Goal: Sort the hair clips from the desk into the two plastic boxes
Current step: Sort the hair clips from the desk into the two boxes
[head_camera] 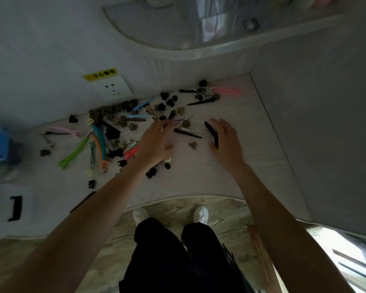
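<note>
Here, left hand: we pinch a thin clip beside the heart clip.
Right hand: fingers curled round a black clip.

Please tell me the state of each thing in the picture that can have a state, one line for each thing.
Left hand: over the clip pile, fingers at a thin clip; grip unclear.
Right hand: holds a long black clip.
Green clip: lying on the desk, untouched.
Pink clip: lying at the back, untouched.
Blue box: at the left edge, blurred; contents unclear.
Socket: nothing plugged in.
</note>
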{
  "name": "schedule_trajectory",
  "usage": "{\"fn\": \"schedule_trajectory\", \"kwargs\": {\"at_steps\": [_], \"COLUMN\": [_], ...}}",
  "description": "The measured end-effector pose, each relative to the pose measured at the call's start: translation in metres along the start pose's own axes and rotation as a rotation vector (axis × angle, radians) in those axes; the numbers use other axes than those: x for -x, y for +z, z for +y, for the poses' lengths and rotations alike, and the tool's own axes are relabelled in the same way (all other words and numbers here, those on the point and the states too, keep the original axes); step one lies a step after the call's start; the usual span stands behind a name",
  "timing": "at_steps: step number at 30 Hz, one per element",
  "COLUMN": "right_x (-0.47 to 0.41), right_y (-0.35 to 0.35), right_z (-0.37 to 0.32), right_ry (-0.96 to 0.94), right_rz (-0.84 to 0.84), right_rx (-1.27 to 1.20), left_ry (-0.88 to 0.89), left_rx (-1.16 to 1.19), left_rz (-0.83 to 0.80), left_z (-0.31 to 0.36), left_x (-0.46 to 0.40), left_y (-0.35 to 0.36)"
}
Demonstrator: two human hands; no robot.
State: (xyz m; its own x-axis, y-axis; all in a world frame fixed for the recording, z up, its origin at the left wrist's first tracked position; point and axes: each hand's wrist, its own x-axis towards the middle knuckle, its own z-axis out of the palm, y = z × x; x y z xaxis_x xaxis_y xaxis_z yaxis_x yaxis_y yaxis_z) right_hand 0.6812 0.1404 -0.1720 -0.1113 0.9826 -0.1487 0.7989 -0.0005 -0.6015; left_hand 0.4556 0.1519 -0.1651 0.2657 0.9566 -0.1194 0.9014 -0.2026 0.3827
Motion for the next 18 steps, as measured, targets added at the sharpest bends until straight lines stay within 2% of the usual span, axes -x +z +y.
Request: {"fn": "schedule_trajectory", "kwargs": {"at_steps": [2,4,7,10,12,15,18], "right_x": [0.003,0.007,0.012,0.017,0.021,0.033,0.045], "right_y": [0.002,0.005,0.007,0.008,0.008,0.000,-0.005], "right_z": [-0.003,-0.006,-0.005,-0.005,-0.012,-0.032,-0.065], "right_ry": [0.089,0.171,0.230,0.231,0.195,0.197,0.252], "right_rz": [-0.017,0.002,0.118,0.140,0.178,0.219,0.046], "right_rx": [0.008,-0.003,0.082,0.150,0.058,-0.244,-0.504], "left_ry": [-0.114,-0.218,-0.354,-0.380,-0.396,-0.357,-0.269], "left_rx": [0.016,0.031,0.051,-0.023,0.010,0.203,0.340], "left_rz": [0.110,0.139,0.064,0.008,0.003,-0.039,0.033], "left_z": [-0.003,-0.008,-0.006,0.002,0.002,-0.002,-0.008], "left_x": [0.009,0.019,0.022,0.016,0.013,0.018,0.049], "left_y": [-0.002,-0.001,-0.001,-0.003,-0.006,-0.014,-0.034]}}
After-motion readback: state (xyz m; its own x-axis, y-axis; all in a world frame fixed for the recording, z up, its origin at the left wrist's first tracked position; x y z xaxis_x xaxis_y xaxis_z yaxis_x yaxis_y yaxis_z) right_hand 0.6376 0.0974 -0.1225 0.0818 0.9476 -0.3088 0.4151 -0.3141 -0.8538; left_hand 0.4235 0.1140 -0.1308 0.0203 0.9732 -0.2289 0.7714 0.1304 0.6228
